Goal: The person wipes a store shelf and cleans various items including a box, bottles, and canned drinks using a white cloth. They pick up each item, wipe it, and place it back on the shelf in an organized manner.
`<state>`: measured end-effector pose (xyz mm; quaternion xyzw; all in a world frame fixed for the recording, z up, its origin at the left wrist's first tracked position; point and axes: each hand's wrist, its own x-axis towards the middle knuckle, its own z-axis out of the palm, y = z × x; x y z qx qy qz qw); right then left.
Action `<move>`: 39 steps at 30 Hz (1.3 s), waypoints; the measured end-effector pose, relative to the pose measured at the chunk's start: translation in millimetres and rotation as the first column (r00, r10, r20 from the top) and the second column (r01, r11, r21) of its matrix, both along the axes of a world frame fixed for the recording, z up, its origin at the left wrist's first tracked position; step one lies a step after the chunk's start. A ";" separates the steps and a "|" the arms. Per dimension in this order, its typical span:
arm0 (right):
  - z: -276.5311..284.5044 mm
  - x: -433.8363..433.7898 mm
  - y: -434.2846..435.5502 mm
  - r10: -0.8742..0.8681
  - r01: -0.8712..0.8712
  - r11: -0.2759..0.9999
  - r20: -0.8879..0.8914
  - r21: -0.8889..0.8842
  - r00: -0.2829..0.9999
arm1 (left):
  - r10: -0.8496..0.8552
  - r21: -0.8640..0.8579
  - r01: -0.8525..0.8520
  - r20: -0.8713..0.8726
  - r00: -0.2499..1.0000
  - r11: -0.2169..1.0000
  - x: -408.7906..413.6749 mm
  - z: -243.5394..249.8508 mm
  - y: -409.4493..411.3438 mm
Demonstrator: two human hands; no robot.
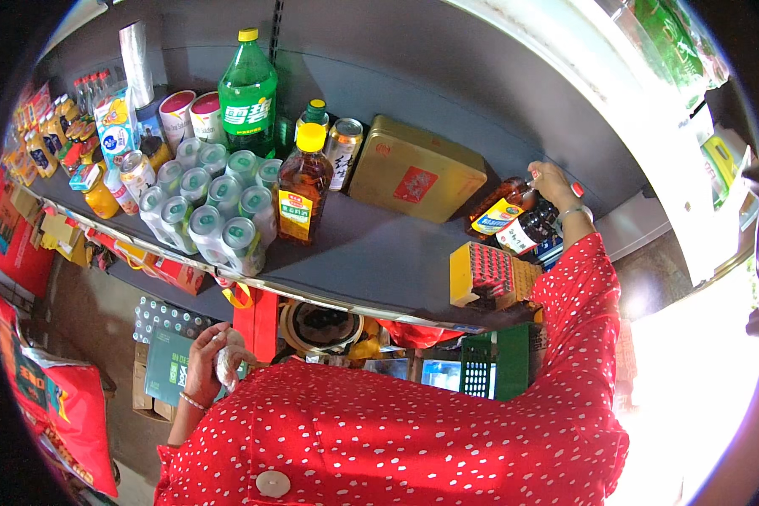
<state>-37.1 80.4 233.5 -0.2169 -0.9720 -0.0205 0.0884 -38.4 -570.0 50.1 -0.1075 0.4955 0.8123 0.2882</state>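
Note:
My right hand reaches to the right end of the dark shelf. Its fingers grip the top of a brown bottle with a yellow and blue label. Against that bottle stands a darker bottle with a white label, partly behind my forearm. My left hand, low in front of the shelf, holds a crumpled whitish cloth. In front of the two bottles sits a yellow box of small red-ended items. A gold tin box leans against the shelf's back panel.
Shrink-wrapped cans, a cooking-wine bottle with a yellow cap and a large green Sprite bottle crowd the shelf's left part. Jars stand farther left. Below are a green plastic crate and a green carton.

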 end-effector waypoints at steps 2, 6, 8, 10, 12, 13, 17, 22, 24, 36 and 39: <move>-1.7 2.1 9.3 0.011 -0.011 1.000 0.004 -0.013 1.000 | -0.007 -0.012 0.007 -0.021 1.000 1.000 0.0 -2.1 1.7; 9.0 4.4 -9.2 -0.035 0.032 0.998 0.044 0.058 0.998 | 0.031 0.038 -0.031 0.008 0.999 0.999 -2.5 -4.0 1.9; 10.1 6.5 -8.7 -0.051 0.048 0.998 0.064 0.050 0.997 | 0.022 0.029 -0.022 -0.003 1.000 0.999 -2.1 -1.7 1.3; 10.1 7.8 -6.3 -0.036 0.032 0.997 0.074 0.063 0.997 | 0.021 0.034 -0.021 -0.010 1.000 0.999 -2.1 -0.7 1.7; 4.2 7.3 2.1 0.011 -0.018 0.996 0.077 0.093 0.997 | 0.030 0.050 -0.030 -0.013 0.999 0.998 -1.8 0.0 2.2; 1.4 7.3 3.9 -0.012 0.006 0.996 0.061 0.093 0.998 | 0.018 0.025 -0.017 -0.025 1.000 1.000 -2.6 0.8 2.5; -2.3 16.6 -10.5 -0.019 0.020 0.989 -0.009 0.146 1.000 | 0.004 -0.009 -0.004 -0.042 0.999 1.000 -6.2 -2.1 5.6; 36.6 24.0 -25.8 -0.298 0.322 0.944 -0.233 0.068 0.926 | -0.025 -0.036 0.023 -0.051 0.998 0.999 -14.4 -4.0 9.8; 62.2 33.0 -4.1 -0.418 0.454 0.876 -0.212 0.164 0.883 | -0.060 0.028 0.062 -0.053 0.997 0.998 -19.6 -2.9 12.9; 11.8 51.4 71.1 -0.216 0.205 0.928 0.000 0.311 0.976 | -0.072 0.034 0.071 0.049 0.996 0.997 -16.6 -10.6 15.2; -5.2 61.7 106.8 -0.236 0.212 0.862 -0.007 0.460 0.972 | -0.068 0.006 0.068 0.084 0.994 0.998 -15.6 -8.7 12.5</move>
